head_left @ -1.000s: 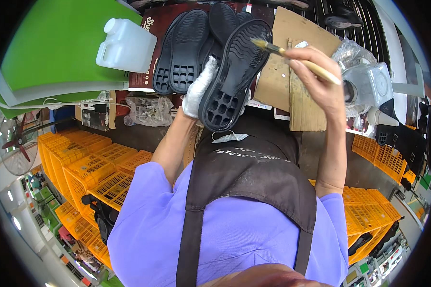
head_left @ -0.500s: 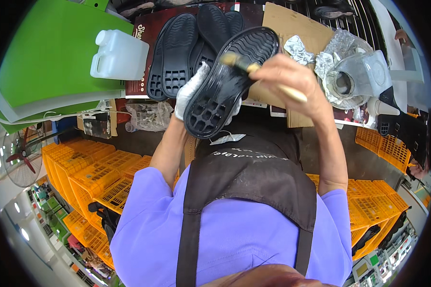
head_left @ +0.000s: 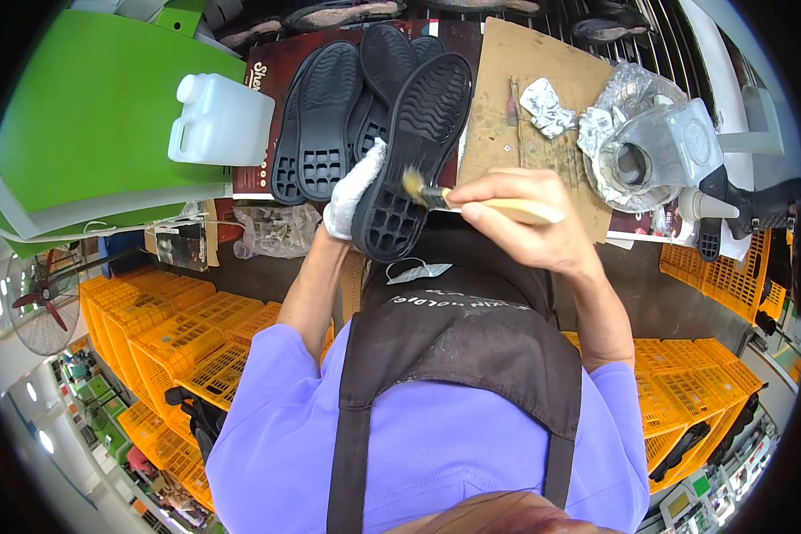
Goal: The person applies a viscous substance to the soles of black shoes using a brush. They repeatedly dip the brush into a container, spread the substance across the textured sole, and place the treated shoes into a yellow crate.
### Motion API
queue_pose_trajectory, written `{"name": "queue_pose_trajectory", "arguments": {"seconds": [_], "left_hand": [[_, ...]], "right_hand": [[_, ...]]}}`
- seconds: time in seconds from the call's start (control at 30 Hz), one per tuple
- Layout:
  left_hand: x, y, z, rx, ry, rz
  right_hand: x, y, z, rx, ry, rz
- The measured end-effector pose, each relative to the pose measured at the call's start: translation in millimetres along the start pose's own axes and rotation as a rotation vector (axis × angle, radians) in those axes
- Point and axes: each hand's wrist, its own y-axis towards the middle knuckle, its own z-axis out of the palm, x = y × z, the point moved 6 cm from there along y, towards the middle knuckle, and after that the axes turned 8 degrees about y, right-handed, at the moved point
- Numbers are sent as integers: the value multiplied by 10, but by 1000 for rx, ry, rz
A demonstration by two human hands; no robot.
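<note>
My left hand (head_left: pixel 354 194), in a white glove, grips a black shoe sole (head_left: pixel 423 111) along its left edge. The sole is tilted, with its wavy ridges at the far end and its square hollows at the near end. My bare right hand (head_left: pixel 534 218) is closed around the pale handle of a paintbrush (head_left: pixel 494 206). The brush's bristles are at the sole's middle, just above the hollows; whether they touch it I cannot tell. More black soles (head_left: pixel 327 120) lie stacked behind and to the left of the held one.
A white plastic jug (head_left: pixel 227 120) stands at the left beside a green surface (head_left: pixel 107 98). On the right are stained cardboard (head_left: pixel 498 80), crumpled foil paper (head_left: pixel 547 107), a clear container (head_left: pixel 676 142) and a white nozzle bottle (head_left: pixel 707 206). Orange crates (head_left: pixel 196 334) stand behind me.
The brush has moved down the sole, from the ridged part to near the hollows. The sole has shifted slightly left and stands more upright. The wet shine on its middle looks weaker.
</note>
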Motion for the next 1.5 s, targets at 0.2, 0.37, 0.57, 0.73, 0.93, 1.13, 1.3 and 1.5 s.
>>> {"name": "queue_pose_trajectory", "arguments": {"seconds": [0.2, 0.37, 0.57, 0.73, 0.93, 1.13, 1.3, 1.5], "left_hand": [[56, -17, 270, 158, -59, -49], [-144, 53, 278, 378, -130, 111], [3, -19, 199, 200, -72, -17], [-111, -50, 278, 105, 591, 142], [-136, -107, 356, 131, 647, 231], [-21, -160, 259, 183, -71, 28], [-126, -83, 76, -129, -207, 55], [-76, -147, 312, 277, -224, -80]], "right_hand": [[-217, 33, -309, -391, -229, -61], [180, -91, 323, -37, -167, -238], [-253, 58, 135, -8, 480, 564], [-443, 332, -365, -210, 213, 498], [-379, 519, -617, -459, -79, 216], [-132, 433, -344, -243, -485, -417], [78, 89, 252, 226, -165, -386], [-149, 238, -154, 57, -262, -367]]}}
